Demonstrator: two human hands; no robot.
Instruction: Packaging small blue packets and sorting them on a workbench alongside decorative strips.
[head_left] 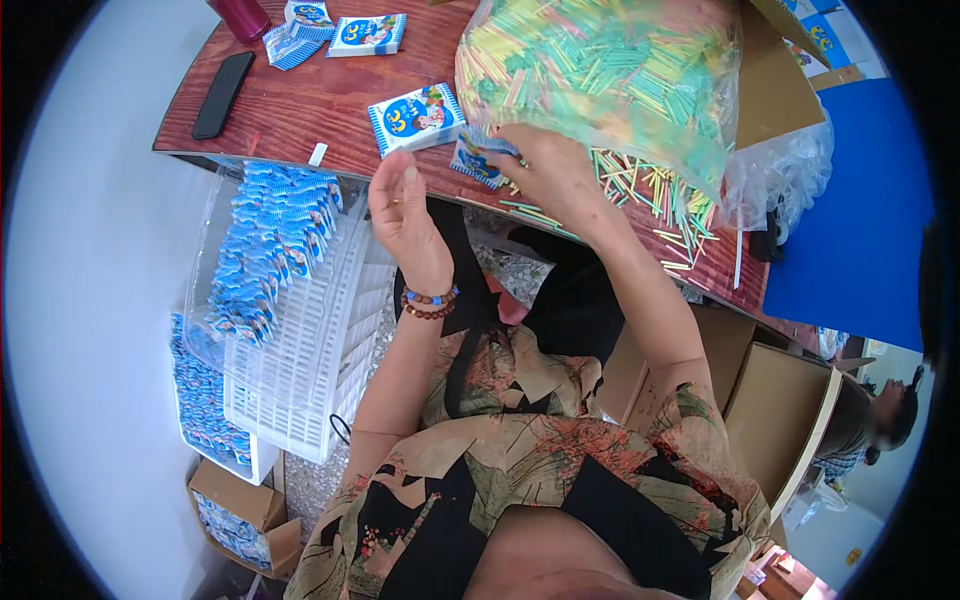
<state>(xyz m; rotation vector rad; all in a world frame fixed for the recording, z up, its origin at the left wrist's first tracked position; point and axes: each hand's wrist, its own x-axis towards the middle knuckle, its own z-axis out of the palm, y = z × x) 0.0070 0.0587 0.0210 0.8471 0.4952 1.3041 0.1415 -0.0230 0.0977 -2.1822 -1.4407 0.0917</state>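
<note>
My right hand [560, 175] reaches over the front edge of the table, its fingers closed on a small blue-and-white printed packet [474, 160]. My left hand [408, 215] is raised just left of it, in front of the table edge. Its fingers are loosely bent and apart from the thumb, and I see nothing held in it. Another blue-and-white packet [416, 118] lies flat on the table just beyond both hands. Many short, thin coloured sticks [655, 195] in green, yellow and pink lie loose beside my right hand, spilling from a large clear plastic bag [600, 70].
On the reddish wooden table [300, 105] are a black phone [223, 95], a packet [367, 35] and a crumpled wrapper [290, 45]. Left below, a clear bin [205, 330] of packets sits on white baskets [290, 385]. Cardboard boxes [780, 410] stand right; a person [850, 425] is beyond.
</note>
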